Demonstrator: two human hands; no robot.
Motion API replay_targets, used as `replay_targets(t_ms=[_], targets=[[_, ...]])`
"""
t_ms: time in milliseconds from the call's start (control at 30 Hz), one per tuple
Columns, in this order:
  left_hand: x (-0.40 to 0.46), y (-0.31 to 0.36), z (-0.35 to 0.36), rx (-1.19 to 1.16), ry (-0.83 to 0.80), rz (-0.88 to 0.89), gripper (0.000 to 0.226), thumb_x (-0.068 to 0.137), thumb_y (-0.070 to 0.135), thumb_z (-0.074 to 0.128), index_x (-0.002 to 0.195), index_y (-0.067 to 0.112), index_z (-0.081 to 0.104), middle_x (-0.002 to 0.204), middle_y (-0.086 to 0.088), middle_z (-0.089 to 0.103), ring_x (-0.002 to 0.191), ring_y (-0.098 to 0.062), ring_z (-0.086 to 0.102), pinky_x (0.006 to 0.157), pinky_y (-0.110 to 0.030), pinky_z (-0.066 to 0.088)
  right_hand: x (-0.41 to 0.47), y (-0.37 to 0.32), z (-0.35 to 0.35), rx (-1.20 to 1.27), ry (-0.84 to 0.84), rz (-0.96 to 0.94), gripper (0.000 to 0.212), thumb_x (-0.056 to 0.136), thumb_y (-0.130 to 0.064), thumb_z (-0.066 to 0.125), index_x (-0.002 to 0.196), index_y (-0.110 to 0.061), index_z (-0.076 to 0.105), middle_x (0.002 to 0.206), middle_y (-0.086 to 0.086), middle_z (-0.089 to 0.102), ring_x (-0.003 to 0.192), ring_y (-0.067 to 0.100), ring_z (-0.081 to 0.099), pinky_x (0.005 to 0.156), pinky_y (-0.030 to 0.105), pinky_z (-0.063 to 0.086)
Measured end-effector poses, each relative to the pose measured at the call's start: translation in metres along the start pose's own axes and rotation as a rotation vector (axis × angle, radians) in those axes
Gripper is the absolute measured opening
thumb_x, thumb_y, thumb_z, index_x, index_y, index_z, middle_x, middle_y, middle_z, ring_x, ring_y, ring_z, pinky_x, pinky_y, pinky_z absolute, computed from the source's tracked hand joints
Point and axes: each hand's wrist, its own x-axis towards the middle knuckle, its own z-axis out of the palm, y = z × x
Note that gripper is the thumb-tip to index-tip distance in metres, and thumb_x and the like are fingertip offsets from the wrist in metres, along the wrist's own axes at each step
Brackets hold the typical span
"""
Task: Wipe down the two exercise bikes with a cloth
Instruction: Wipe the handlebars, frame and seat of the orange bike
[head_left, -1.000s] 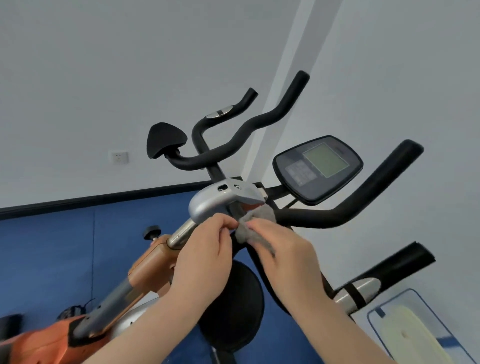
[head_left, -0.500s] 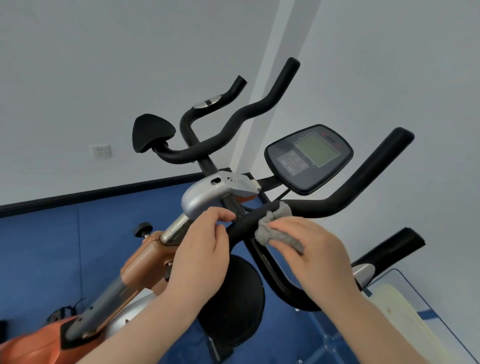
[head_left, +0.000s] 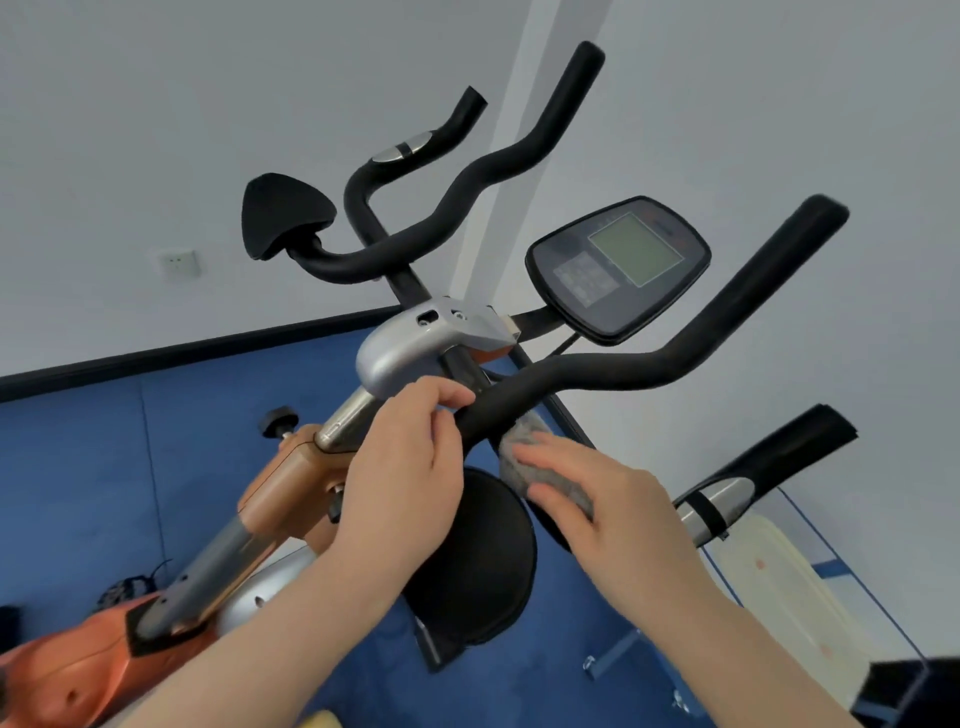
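Note:
An orange and silver exercise bike (head_left: 280, 483) fills the view, with black foam handlebars (head_left: 613, 371), a silver stem cap (head_left: 415, 348) and a dark console (head_left: 618, 267) with a green screen. My left hand (head_left: 405, 467) pinches the near end of the right handlebar just below the silver cap. My right hand (head_left: 618, 509) presses a grey cloth (head_left: 530, 462) against the lower curved bar, beneath that handlebar. Only one bike is clearly in view.
A round black pad (head_left: 478, 571) hangs below my hands. Blue floor mat (head_left: 104, 467) lies underneath, white walls behind with a socket (head_left: 179, 265). A cream board in a framed panel (head_left: 779, 582) leans at the lower right; a black cable (head_left: 130, 587) lies at left.
My right hand has slid the cloth from the stem junction down and to the right onto the lower bar. My left hand has stayed gripping near the silver cap. The view has shifted slightly.

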Motion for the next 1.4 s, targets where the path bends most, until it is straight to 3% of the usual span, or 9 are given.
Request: replay_targets(t_ms=[133, 333, 433, 533, 767, 967, 1200, 1267, 1400], targets=[[-0.001, 0.003, 0.001, 0.022, 0.069, 0.021, 0.024, 0.091, 0.034, 0.034, 0.099, 0.043, 0.056, 0.08, 0.017, 0.06, 0.067, 0.004, 0.058, 0.054, -0.014, 0.036, 0.014, -0.002, -0.001, -0.012, 0.018, 0.014, 0.031, 0.092, -0.026, 0.062, 0.122, -0.034, 0.066, 0.116, -0.013, 0.069, 0.105, 0.003, 0.057, 0.081, -0.001, 0.035], [-0.01, 0.006, 0.004, 0.185, 0.205, 0.147, 0.027, 0.091, 0.027, 0.033, 0.096, 0.037, 0.058, 0.084, 0.024, 0.055, 0.082, 0.004, 0.052, 0.063, -0.016, 0.033, -0.003, -0.005, -0.003, -0.033, -0.015, -0.055, 0.028, 0.096, -0.023, 0.057, 0.123, -0.029, 0.063, 0.123, -0.015, 0.063, 0.108, 0.007, 0.06, 0.091, 0.016, 0.043], [-0.013, 0.005, 0.002, 0.314, 0.196, 0.296, 0.032, 0.087, 0.023, 0.031, 0.091, 0.026, 0.064, 0.085, 0.018, 0.058, 0.078, -0.002, 0.042, 0.07, -0.022, 0.027, -0.029, 0.01, -0.025, -0.129, -0.1, -0.16, 0.026, 0.093, -0.021, 0.061, 0.118, -0.03, 0.067, 0.127, -0.018, 0.061, 0.108, 0.006, 0.06, 0.09, 0.019, 0.046], [-0.013, 0.004, 0.003, 0.319, 0.196, 0.285, 0.035, 0.086, 0.023, 0.03, 0.088, 0.023, 0.064, 0.087, 0.013, 0.06, 0.081, -0.003, 0.043, 0.075, -0.023, 0.027, -0.046, 0.022, -0.035, -0.23, -0.091, -0.305, 0.023, 0.087, -0.021, 0.066, 0.108, -0.03, 0.07, 0.124, -0.017, 0.062, 0.104, 0.007, 0.062, 0.087, 0.02, 0.047], [-0.016, 0.008, 0.005, 0.321, 0.226, 0.249, 0.038, 0.083, 0.025, 0.026, 0.082, 0.022, 0.064, 0.085, 0.014, 0.059, 0.082, -0.011, 0.049, 0.081, -0.036, 0.04, -0.01, -0.001, -0.004, -0.234, -0.103, -0.163, 0.034, 0.102, -0.031, 0.042, 0.134, -0.038, 0.048, 0.149, -0.02, 0.033, 0.1, 0.015, 0.059, 0.079, 0.029, 0.048], [-0.017, 0.005, 0.007, 0.328, 0.274, 0.271, 0.034, 0.083, 0.022, 0.028, 0.075, 0.024, 0.062, 0.082, 0.016, 0.056, 0.076, -0.001, 0.04, 0.078, -0.034, 0.038, -0.01, 0.014, -0.015, -0.238, -0.116, -0.279, 0.029, 0.098, -0.027, 0.051, 0.123, -0.038, 0.061, 0.14, -0.015, 0.051, 0.098, 0.018, 0.066, 0.075, 0.034, 0.053], [-0.016, 0.004, 0.008, 0.278, 0.319, 0.291, 0.029, 0.084, 0.02, 0.034, 0.072, 0.023, 0.061, 0.078, 0.016, 0.055, 0.072, -0.004, 0.047, 0.073, -0.042, 0.044, -0.005, 0.013, -0.003, -0.266, -0.133, -0.218, 0.039, 0.1, -0.028, 0.049, 0.136, -0.042, 0.049, 0.151, -0.014, 0.038, 0.11, 0.021, 0.062, 0.084, 0.034, 0.05], [-0.016, 0.003, 0.008, 0.243, 0.347, 0.261, 0.027, 0.083, 0.02, 0.035, 0.071, 0.03, 0.056, 0.074, 0.02, 0.051, 0.073, 0.0, 0.048, 0.073, -0.042, 0.044, -0.005, 0.016, -0.011, -0.221, -0.148, -0.195, 0.034, 0.099, -0.031, 0.05, 0.13, -0.044, 0.054, 0.146, -0.014, 0.047, 0.114, 0.02, 0.059, 0.091, 0.035, 0.048], [-0.019, 0.004, 0.006, 0.077, 0.383, 0.091, 0.031, 0.082, 0.013, 0.038, 0.07, 0.038, 0.052, 0.079, 0.019, 0.058, 0.075, -0.004, 0.053, 0.078, -0.05, 0.049, 0.01, -0.004, 0.004, -0.323, -0.06, -0.148, 0.024, 0.1, -0.024, 0.043, 0.116, -0.036, 0.056, 0.107, -0.008, 0.063, 0.092, 0.021, 0.061, 0.07, 0.032, 0.044]])
